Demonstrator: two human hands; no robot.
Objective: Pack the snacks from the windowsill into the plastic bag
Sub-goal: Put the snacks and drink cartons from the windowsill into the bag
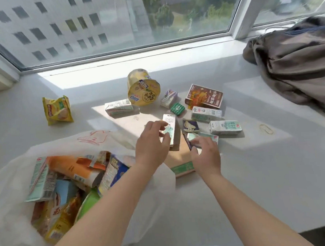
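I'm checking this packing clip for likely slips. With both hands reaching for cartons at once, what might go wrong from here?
1. The left hand pinches an upright milk carton by its edges only; it may slip on the way over.
2. The plastic bag lies slack and already heaped, so added cartons might slide back out.
3. The instant noodle cup lies on its side and may roll if nudged.

A big window (113,21) with a white frame (244,9) fills the upper part of the picture. Through the glass a grey building (47,29) is at the upper left and green trees (198,8) at the upper middle. Sunlight makes bright patches on the white sill (275,173).
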